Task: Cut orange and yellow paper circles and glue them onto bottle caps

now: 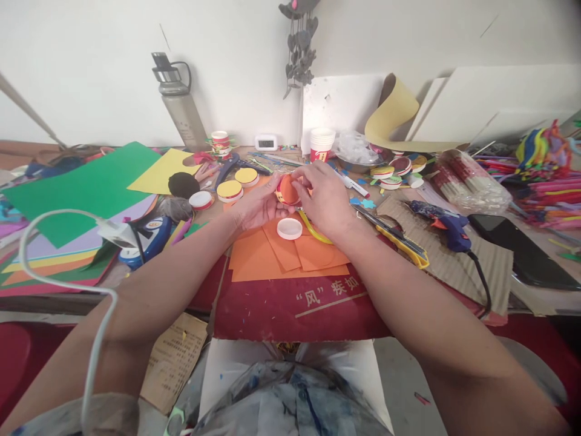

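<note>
Between my two hands is a short, cut-down paper cup with an orange paper circle [289, 189] over its round face. My left hand [262, 204] grips its red and yellow side from the left. The fingers of my right hand [323, 192] are bent onto the orange circle's edge from the right. Just below lies a white round cup piece [289, 229], on several orange paper sheets [276, 254]. A curved yellow strip [314, 229] runs under my right hand. To the left are two yellow-topped cup pieces [229, 191] and a white-topped one [201, 200].
A yellow utility knife [399, 239], a glue gun [442, 224] on cardboard and a black phone [524, 251] lie right. Stacked paper cups [321, 144] stand behind. Coloured paper [77, 188], a blue tape-like device [147, 239] and a white cable [97, 339] are left.
</note>
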Motion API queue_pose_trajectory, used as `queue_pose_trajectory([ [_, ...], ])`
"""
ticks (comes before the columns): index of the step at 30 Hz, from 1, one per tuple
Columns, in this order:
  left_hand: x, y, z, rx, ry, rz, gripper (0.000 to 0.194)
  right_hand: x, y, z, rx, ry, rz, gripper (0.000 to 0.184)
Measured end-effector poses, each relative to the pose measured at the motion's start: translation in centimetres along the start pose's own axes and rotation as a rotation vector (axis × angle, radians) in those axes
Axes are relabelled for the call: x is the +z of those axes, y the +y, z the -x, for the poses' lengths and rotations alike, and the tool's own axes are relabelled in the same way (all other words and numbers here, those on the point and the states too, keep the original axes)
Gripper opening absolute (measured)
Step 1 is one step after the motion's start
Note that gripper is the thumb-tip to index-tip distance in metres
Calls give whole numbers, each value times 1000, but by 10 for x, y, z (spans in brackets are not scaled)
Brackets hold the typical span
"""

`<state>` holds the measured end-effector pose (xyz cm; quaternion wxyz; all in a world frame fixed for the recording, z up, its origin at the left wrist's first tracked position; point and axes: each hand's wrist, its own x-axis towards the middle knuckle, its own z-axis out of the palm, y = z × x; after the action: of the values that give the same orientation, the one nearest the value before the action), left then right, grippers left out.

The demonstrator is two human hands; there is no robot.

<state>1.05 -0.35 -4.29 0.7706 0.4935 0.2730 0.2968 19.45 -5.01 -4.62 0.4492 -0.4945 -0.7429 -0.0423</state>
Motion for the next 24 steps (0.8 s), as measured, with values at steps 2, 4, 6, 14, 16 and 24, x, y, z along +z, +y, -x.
queue_pose_trajectory([
  [2, 1, -1, 0, 8, 2, -3, 68, -1, -2, 1, -31, 16, 104, 13],
  [4, 3, -2, 0, 17, 6, -7, 67, -2, -3, 2, -54, 33, 191, 17],
  [6, 4, -4, 0, 26, 8, -9, 65, -2, -4, 2, -65, 47, 223, 19],
  [14, 2, -8, -2, 8, -18, -16, 57, 4, 0, -3, -16, -15, 179, 12],
  [16, 2, -7, -2, 3, -17, -23, 56, 6, 0, -4, 6, -13, 190, 11],
  [24, 5, -4, -1, 3, 2, -21, 59, 8, 5, -4, 21, 3, 121, 12],
])
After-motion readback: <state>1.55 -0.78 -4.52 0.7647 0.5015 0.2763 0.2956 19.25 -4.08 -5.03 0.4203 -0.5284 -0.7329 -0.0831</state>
